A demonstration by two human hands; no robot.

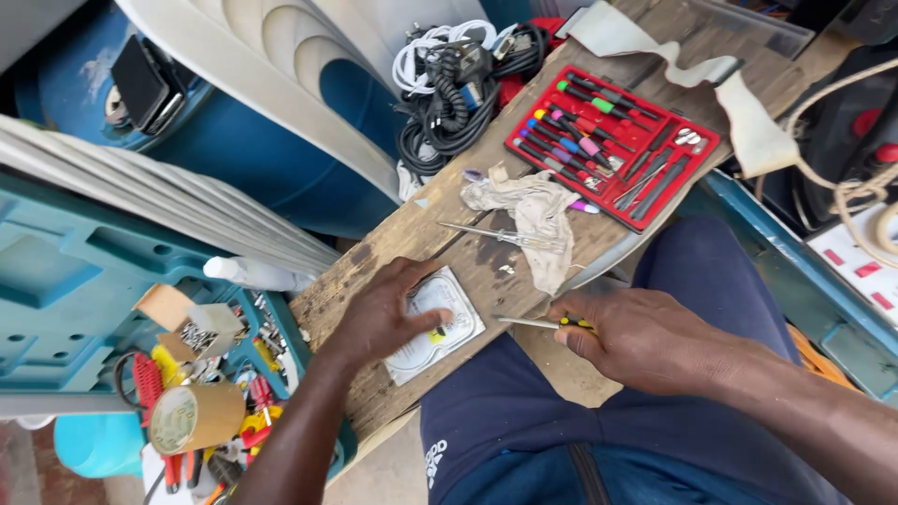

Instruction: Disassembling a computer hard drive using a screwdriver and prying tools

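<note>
Worn wooden surface spans the person's lap. On it the left hand presses flat, fingers spread, on a silver hard drive. Just right, the right hand's grip is clenched around a yellow-handled screwdriver, tip toward the drive. Beyond lie tweezers, a crumpled rag and a red screwdriver set.

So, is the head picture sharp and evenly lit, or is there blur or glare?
Head view: soft daylight, no hard shadows; hard drive under the left hand looks sharp; mild shine on its silver lid; right hand with its screwdriver unblurred; edges bend slightly.
</note>
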